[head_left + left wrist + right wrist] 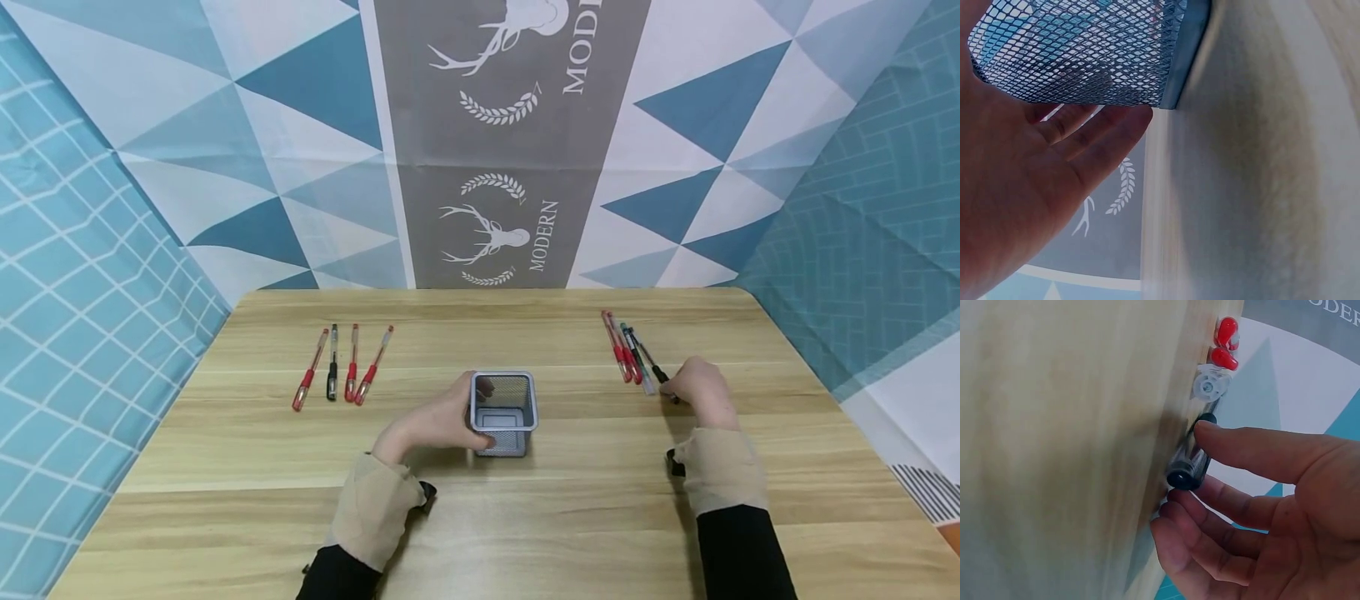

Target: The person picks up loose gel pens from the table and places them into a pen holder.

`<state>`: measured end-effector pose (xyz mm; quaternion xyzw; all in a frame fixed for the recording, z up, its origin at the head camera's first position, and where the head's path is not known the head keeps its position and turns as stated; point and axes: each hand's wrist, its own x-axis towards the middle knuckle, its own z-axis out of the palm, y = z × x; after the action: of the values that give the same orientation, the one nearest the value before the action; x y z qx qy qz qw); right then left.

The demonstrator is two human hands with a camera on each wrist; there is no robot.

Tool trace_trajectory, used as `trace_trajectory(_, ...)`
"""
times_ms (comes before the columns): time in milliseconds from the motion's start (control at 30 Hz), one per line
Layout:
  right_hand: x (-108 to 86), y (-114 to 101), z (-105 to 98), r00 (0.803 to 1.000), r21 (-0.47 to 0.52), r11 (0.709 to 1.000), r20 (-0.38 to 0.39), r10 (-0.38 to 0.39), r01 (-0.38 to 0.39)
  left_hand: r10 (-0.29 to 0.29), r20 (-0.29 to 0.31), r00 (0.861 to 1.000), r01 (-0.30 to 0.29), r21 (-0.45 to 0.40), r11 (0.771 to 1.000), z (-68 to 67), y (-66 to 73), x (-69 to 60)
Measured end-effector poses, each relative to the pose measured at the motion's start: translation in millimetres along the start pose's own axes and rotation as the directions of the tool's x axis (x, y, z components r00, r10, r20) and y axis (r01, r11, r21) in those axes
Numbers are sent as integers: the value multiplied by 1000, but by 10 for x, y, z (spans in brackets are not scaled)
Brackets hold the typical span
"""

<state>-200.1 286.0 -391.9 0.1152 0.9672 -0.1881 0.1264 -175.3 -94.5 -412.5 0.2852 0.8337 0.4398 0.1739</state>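
Near the middle of the table, my left hand (437,422) holds a grey metal mesh pen holder (512,442) by its left side. The holder stands upright, with no pens visible inside. In the left wrist view, its mesh wall (1104,56) lies against my fingers. My right hand (702,390) is at the right, pinching one end of a black pen (1186,469) between thumb and fingers. That pen lies slanted beside two red pens (621,354) and a clear-capped pen (647,383). In the right wrist view, their ends sit just beyond my thumb.
On the table's left lie several pens in a loose row: red pens (303,388) (352,375) (367,381) and a black pen (332,377). The wooden table (570,517) meets a patterned backdrop (487,150) along its far edge.
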Motion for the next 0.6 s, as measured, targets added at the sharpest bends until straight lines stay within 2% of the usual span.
trace_trajectory(367, -18, 1, 9, 1000, -63, 998, -15, 13, -14, -6, -3, 1000, 6, 11, 1000, 7, 1, 1)
trace_trajectory(600, -37, 0, -18, 993, -27, 999, -113, -34, 31, -28, -3, 1000, 28, 17, 999, 4, 5, -9)
